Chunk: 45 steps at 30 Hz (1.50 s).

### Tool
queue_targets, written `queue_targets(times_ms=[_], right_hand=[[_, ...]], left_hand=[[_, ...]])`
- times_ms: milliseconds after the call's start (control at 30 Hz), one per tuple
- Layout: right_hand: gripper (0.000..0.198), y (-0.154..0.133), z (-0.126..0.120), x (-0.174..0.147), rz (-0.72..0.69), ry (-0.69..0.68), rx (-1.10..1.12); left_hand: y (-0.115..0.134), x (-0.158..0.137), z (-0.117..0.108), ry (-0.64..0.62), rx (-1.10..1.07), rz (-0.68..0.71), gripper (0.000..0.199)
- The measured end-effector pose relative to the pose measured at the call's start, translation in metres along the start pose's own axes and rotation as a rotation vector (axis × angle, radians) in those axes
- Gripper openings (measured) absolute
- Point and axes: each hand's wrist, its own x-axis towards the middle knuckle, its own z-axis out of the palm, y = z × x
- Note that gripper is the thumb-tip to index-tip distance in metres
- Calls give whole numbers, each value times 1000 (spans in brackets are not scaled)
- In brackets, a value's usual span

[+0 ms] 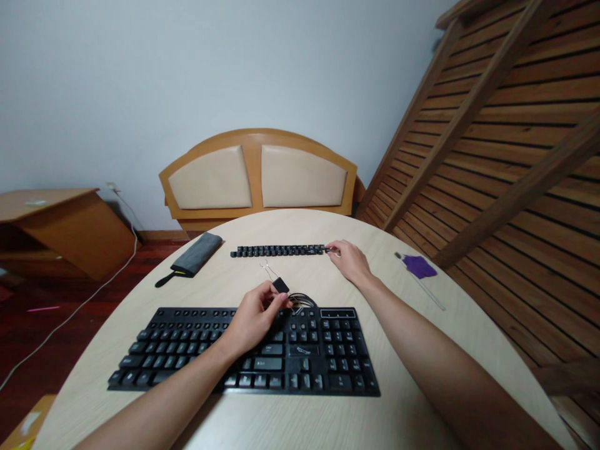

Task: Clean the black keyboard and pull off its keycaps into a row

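My left hand (257,314) is closed on a keycap puller (280,285), a black handle with two thin wire loops pointing away from me. It hovers over the upper part of a black keyboard (347,350), where keycaps are gone from the top rows. Beyond it, loose black keycaps (281,250) stand lined up in two rows on the table. At the right end of these rows my right hand (347,259) has its fingers pinched on a keycap (329,249), which they partly hide. The keyboard's coiled cable (304,299) lies behind the keyboard, near my left hand.
A grey pouch (199,255) lies at the left of the round table (403,375). On the right are a purple cloth piece (420,266) and a thin white stick-like brush (426,290). Behind stands a wooden headboard (255,169); slatted wood (492,187) leans at right.
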Motion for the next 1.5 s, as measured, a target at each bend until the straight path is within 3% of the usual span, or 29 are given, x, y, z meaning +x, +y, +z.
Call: queue_targets(times_ms=[1000, 1233, 1333, 1500], right_hand=[[22, -1, 2, 0, -17, -1, 8], [28, -15, -17, 2, 72, -32, 3], [18, -30, -38, 4, 84, -125, 12], [18, -69, -77, -5, -55, -624, 124]], left_hand=[[3, 0, 0, 4, 24, 0, 24], [3, -1, 0, -2, 40, 17, 24], [4, -1, 0, -11, 40, 22, 24], [4, -1, -1, -42, 56, 37, 24]])
